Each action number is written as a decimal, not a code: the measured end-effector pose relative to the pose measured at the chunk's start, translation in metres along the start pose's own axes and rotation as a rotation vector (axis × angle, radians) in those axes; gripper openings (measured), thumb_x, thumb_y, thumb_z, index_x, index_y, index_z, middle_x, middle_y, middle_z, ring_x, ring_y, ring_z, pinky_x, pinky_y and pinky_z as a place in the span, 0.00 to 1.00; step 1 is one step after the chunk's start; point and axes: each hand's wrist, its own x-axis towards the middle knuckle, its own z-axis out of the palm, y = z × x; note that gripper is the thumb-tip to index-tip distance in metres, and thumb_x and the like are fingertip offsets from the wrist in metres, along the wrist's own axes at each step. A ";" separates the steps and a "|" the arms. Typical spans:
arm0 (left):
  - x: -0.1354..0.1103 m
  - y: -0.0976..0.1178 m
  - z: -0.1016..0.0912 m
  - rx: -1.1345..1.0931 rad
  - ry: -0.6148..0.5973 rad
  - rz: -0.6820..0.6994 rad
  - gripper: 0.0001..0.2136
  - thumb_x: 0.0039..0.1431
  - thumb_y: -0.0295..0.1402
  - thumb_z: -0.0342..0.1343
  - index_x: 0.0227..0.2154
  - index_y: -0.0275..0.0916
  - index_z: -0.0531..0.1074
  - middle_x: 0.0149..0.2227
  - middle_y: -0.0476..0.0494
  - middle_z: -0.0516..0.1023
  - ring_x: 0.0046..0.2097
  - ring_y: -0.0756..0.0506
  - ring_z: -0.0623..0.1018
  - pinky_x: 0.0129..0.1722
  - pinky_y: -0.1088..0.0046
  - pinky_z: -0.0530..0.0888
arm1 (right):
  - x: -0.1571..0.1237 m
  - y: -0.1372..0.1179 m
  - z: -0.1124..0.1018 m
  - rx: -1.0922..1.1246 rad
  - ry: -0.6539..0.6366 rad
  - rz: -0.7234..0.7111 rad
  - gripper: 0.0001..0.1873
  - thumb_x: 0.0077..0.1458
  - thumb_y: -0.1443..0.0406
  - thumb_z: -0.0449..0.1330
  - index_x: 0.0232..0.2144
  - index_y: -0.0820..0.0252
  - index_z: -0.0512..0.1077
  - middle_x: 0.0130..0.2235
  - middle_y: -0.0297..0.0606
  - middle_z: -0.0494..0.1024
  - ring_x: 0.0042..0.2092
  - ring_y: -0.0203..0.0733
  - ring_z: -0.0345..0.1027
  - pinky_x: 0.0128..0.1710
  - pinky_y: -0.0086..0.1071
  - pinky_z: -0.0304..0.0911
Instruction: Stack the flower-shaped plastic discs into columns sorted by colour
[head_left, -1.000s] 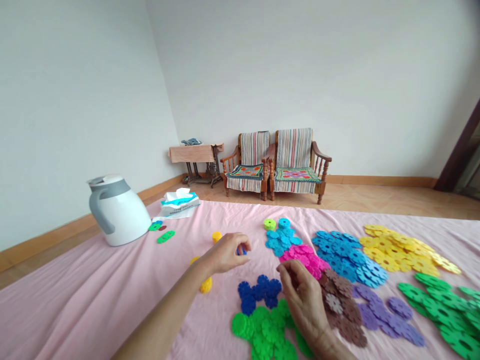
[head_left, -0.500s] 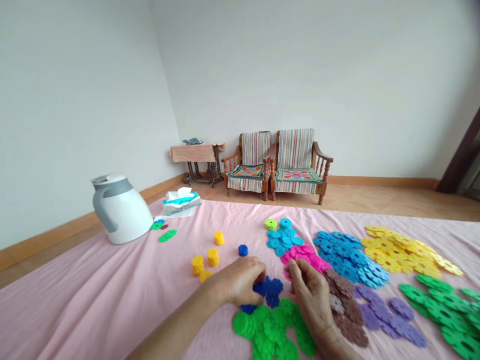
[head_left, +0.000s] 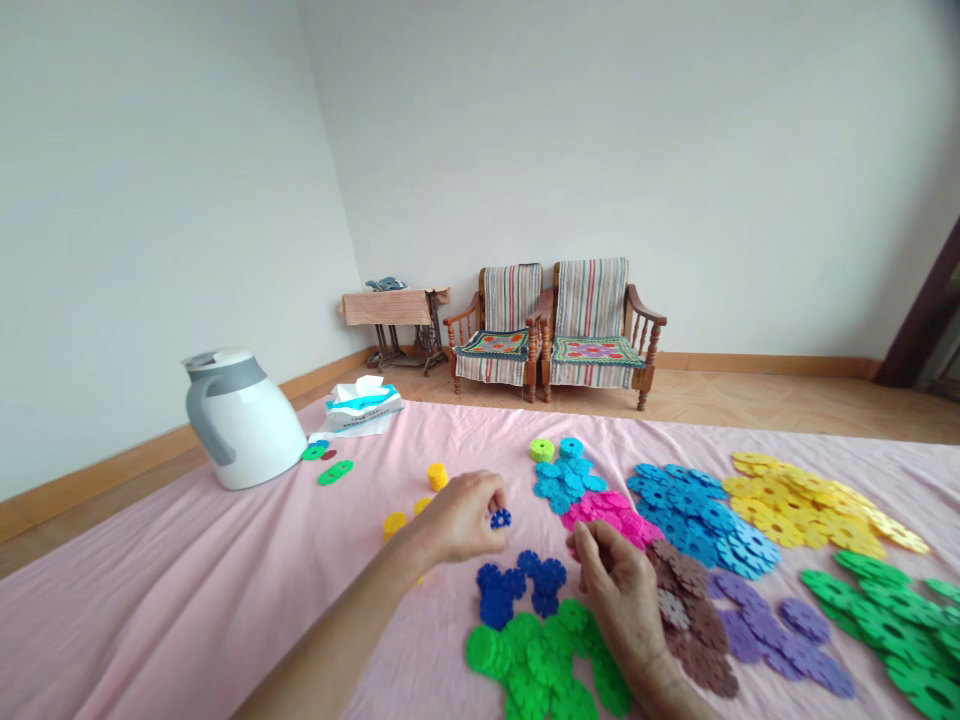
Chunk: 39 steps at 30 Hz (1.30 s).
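My left hand (head_left: 471, 515) is closed, with a dark blue flower-shaped plastic disc (head_left: 500, 519) between thumb and fingers, above the pink cloth. Whether it is one disc or a small stack, I cannot tell. Just in front of me lie loose dark blue discs (head_left: 496, 595), beside a heap of bright green discs (head_left: 536, 655). Near the pink discs (head_left: 611, 515), my right hand (head_left: 619, 575) is closed, its thumb and fingertips pressed together. What it holds, if anything, is hidden. Yellow disc stacks (head_left: 437, 476) stand behind my left wrist, partly covered by it.
Piles of blue (head_left: 697, 510), yellow (head_left: 810, 495), brown (head_left: 694, 615), purple (head_left: 780, 625) and green discs (head_left: 892, 620) spread to the right. A white jug (head_left: 251, 425) and a tissue pack (head_left: 364, 405) stand at the left. Two wooden chairs (head_left: 592, 350) are beyond the cloth.
My left hand has moved up and away from the loose dark blue discs with a dark blue disc in its fingers. It now hides the place where a small dark blue stack stood.
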 end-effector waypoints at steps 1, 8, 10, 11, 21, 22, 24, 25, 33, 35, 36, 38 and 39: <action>0.004 -0.008 -0.005 -0.015 0.069 -0.029 0.07 0.41 0.27 0.55 0.28 0.38 0.67 0.30 0.49 0.72 0.32 0.48 0.72 0.31 0.76 0.66 | 0.000 0.000 0.000 0.000 -0.005 0.001 0.21 0.53 0.50 0.50 0.23 0.59 0.68 0.23 0.34 0.72 0.23 0.35 0.62 0.23 0.28 0.56; 0.015 -0.044 0.009 -0.064 0.178 -0.090 0.08 0.42 0.25 0.56 0.28 0.37 0.69 0.31 0.48 0.73 0.33 0.49 0.72 0.33 0.76 0.68 | 0.000 -0.002 0.001 0.014 -0.022 0.024 0.21 0.53 0.49 0.50 0.24 0.60 0.69 0.24 0.35 0.74 0.23 0.36 0.62 0.23 0.28 0.56; 0.015 -0.045 0.015 -0.056 0.168 -0.088 0.07 0.42 0.24 0.56 0.28 0.37 0.70 0.31 0.48 0.73 0.33 0.49 0.73 0.34 0.76 0.68 | 0.000 -0.003 0.001 0.006 -0.024 0.016 0.21 0.53 0.50 0.50 0.23 0.60 0.69 0.24 0.35 0.74 0.23 0.36 0.62 0.23 0.28 0.55; 0.015 -0.045 0.016 -0.053 0.163 -0.089 0.07 0.42 0.25 0.56 0.29 0.37 0.70 0.32 0.48 0.73 0.34 0.48 0.73 0.35 0.76 0.68 | 0.000 -0.003 0.001 0.002 -0.025 0.014 0.21 0.53 0.50 0.50 0.23 0.60 0.69 0.24 0.35 0.73 0.23 0.35 0.62 0.23 0.28 0.55; 0.013 -0.041 0.013 -0.021 0.133 -0.080 0.06 0.45 0.26 0.56 0.29 0.38 0.73 0.32 0.47 0.74 0.36 0.47 0.73 0.36 0.74 0.68 | 0.000 -0.003 0.001 -0.003 -0.019 0.007 0.21 0.53 0.50 0.51 0.24 0.60 0.70 0.23 0.34 0.73 0.23 0.36 0.62 0.22 0.28 0.55; 0.013 -0.041 0.013 -0.021 0.131 -0.081 0.06 0.45 0.26 0.56 0.29 0.38 0.73 0.32 0.47 0.74 0.36 0.47 0.73 0.35 0.74 0.68 | 0.000 -0.003 0.001 -0.007 -0.023 0.008 0.21 0.53 0.50 0.50 0.24 0.60 0.70 0.23 0.34 0.73 0.23 0.36 0.62 0.22 0.28 0.56; 0.013 -0.041 0.013 -0.021 0.127 -0.087 0.07 0.45 0.26 0.56 0.29 0.38 0.73 0.32 0.47 0.75 0.35 0.47 0.74 0.35 0.74 0.68 | 0.000 -0.003 0.001 -0.014 -0.030 0.012 0.21 0.53 0.50 0.50 0.24 0.60 0.70 0.23 0.34 0.73 0.23 0.36 0.62 0.22 0.28 0.56; 0.013 -0.042 0.013 -0.022 0.124 -0.091 0.07 0.45 0.25 0.56 0.29 0.39 0.73 0.32 0.47 0.75 0.35 0.47 0.74 0.35 0.74 0.68 | 0.000 -0.003 0.001 -0.017 -0.030 0.014 0.21 0.53 0.50 0.51 0.24 0.60 0.70 0.23 0.34 0.73 0.24 0.36 0.62 0.22 0.28 0.56; 0.012 -0.041 0.014 -0.038 0.106 -0.105 0.08 0.45 0.26 0.56 0.31 0.39 0.73 0.34 0.47 0.75 0.36 0.47 0.74 0.36 0.75 0.68 | 0.000 -0.002 0.002 -0.010 -0.032 0.015 0.20 0.52 0.51 0.51 0.24 0.60 0.71 0.23 0.34 0.73 0.23 0.36 0.62 0.22 0.27 0.55; 0.012 -0.038 0.010 -0.039 0.133 -0.098 0.09 0.45 0.26 0.57 0.33 0.39 0.73 0.36 0.47 0.75 0.36 0.47 0.74 0.37 0.74 0.68 | 0.000 -0.002 0.002 -0.012 -0.035 0.017 0.20 0.53 0.51 0.51 0.24 0.60 0.70 0.22 0.34 0.73 0.23 0.36 0.62 0.22 0.27 0.55; 0.011 -0.035 0.008 -0.040 0.143 -0.087 0.09 0.45 0.26 0.57 0.32 0.38 0.72 0.36 0.47 0.74 0.36 0.47 0.73 0.37 0.74 0.68 | 0.000 -0.002 0.002 -0.016 -0.036 0.017 0.20 0.53 0.51 0.51 0.24 0.60 0.70 0.22 0.34 0.73 0.23 0.36 0.62 0.22 0.27 0.55; 0.009 -0.028 0.005 -0.068 0.111 -0.036 0.06 0.47 0.27 0.57 0.30 0.37 0.72 0.33 0.47 0.74 0.34 0.48 0.73 0.35 0.75 0.68 | 0.000 -0.002 0.001 -0.025 -0.038 0.015 0.20 0.53 0.50 0.50 0.24 0.60 0.70 0.23 0.34 0.73 0.24 0.36 0.62 0.23 0.28 0.55; 0.008 -0.023 0.005 -0.099 0.059 0.008 0.04 0.48 0.27 0.56 0.29 0.37 0.72 0.32 0.47 0.73 0.33 0.49 0.73 0.34 0.76 0.67 | 0.000 -0.002 0.001 -0.028 -0.040 0.014 0.21 0.53 0.50 0.50 0.23 0.60 0.69 0.23 0.34 0.73 0.24 0.36 0.62 0.23 0.28 0.55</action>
